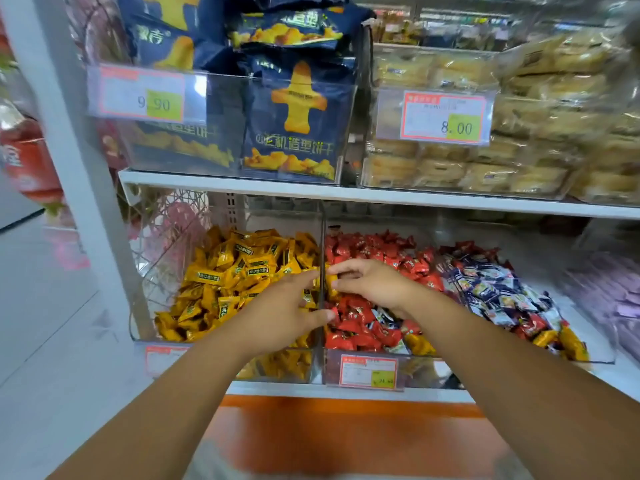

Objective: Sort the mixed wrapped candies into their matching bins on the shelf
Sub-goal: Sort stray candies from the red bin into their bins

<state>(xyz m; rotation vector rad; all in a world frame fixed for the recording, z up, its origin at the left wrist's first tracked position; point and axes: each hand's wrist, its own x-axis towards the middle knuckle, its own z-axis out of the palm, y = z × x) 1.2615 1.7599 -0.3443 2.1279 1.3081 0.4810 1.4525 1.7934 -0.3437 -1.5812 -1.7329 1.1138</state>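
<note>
On the lower shelf, a clear bin (138, 336) on the left holds yellow wrapped candies (228, 271). A clear divider (322, 237) separates it from the right bin (602, 355), where red candies (363, 251), blue-white candies (491, 285) and a few stray yellow ones (571, 344) lie mixed. My right hand (370, 285) hovers over the red pile beside the divider, its fingers curled round a yellow candy (331, 283). My left hand (284, 306) reaches over the yellow bin with fingers spread toward the divider and the thumb touching it; it holds nothing visible.
The upper shelf carries navy biscuit bags (291, 126) and a clear bin of wrapped pastries (450, 168), both with price tags. Purple packets (609, 292) lie far right. A white shelf upright (69, 133) stands left, with an orange base panel (346, 427) below.
</note>
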